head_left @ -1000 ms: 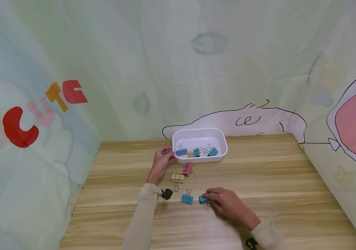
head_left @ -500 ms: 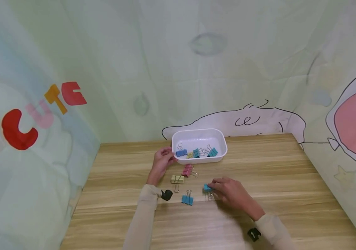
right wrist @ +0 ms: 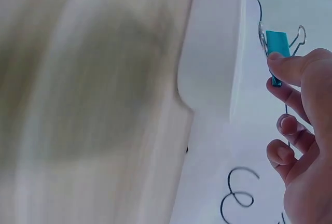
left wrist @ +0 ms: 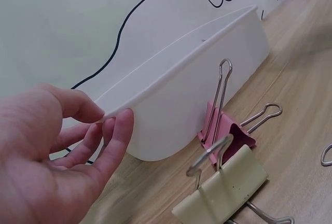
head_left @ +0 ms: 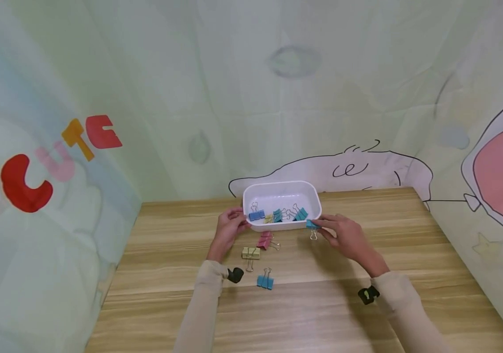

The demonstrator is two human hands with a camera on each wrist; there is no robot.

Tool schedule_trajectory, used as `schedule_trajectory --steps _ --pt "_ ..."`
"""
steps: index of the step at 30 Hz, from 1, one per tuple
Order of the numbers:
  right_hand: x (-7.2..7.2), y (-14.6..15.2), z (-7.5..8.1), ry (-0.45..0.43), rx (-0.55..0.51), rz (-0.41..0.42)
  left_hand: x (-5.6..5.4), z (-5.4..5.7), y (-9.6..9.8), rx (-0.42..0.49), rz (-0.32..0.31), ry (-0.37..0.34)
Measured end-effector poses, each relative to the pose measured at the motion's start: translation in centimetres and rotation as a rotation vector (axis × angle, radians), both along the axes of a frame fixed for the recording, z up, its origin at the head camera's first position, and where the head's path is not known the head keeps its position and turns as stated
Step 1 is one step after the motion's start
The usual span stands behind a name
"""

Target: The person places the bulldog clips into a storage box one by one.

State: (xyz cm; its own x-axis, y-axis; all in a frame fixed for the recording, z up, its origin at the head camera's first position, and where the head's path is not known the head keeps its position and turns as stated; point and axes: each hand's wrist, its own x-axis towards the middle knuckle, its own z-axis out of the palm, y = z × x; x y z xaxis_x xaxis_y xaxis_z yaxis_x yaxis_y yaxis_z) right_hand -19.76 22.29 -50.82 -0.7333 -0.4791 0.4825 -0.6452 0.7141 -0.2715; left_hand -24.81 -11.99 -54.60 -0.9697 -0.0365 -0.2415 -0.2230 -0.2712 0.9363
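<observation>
My left hand pinches the left end of a white plastic tray, thumb at the rim and fingers against the outer wall. In my right hand a blue binder clip is pinched between thumb and forefinger, near the tray's front right corner, its wire handles sticking out. Inside the tray lie several binder clips, among them a dark blue one, a small yellow one and teal ones.
In front of the tray a pink binder clip, a pale yellow clip and a blue clip lie on the wooden table. A printed curtain rises right behind the tray.
My right hand has lifted the blue binder clip from the table and carried it forward to the tray's front right corner. My left hand has stayed on the tray.
</observation>
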Motion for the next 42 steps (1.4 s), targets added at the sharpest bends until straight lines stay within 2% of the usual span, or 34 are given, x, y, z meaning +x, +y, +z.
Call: schedule_trajectory --steps 4,10,26,29,36,42 --pt "-1.4 0.9 0.6 -0.009 -0.024 -0.048 -0.1 0.0 0.0 -0.005 0.002 -0.003" --pt "-3.5 1.3 1.7 -0.027 -0.041 -0.058 -0.1 0.1 -0.1 -0.005 0.003 -0.003" --pt "-7.9 -1.1 5.7 -0.186 -0.032 -0.115 -0.2 0.4 -0.5 -0.003 0.007 -0.008" --pt "-8.4 -1.6 6.2 -0.204 -0.036 -0.13 -0.1 0.4 -0.5 -0.003 0.01 -0.013" --pt "-8.8 -2.4 6.5 -0.176 -0.058 -0.182 0.2 0.5 -0.2 -0.009 0.006 -0.015" --pt "-8.5 -2.3 5.9 -0.269 -0.046 -0.248 0.4 0.5 -0.1 -0.007 -0.002 -0.001"
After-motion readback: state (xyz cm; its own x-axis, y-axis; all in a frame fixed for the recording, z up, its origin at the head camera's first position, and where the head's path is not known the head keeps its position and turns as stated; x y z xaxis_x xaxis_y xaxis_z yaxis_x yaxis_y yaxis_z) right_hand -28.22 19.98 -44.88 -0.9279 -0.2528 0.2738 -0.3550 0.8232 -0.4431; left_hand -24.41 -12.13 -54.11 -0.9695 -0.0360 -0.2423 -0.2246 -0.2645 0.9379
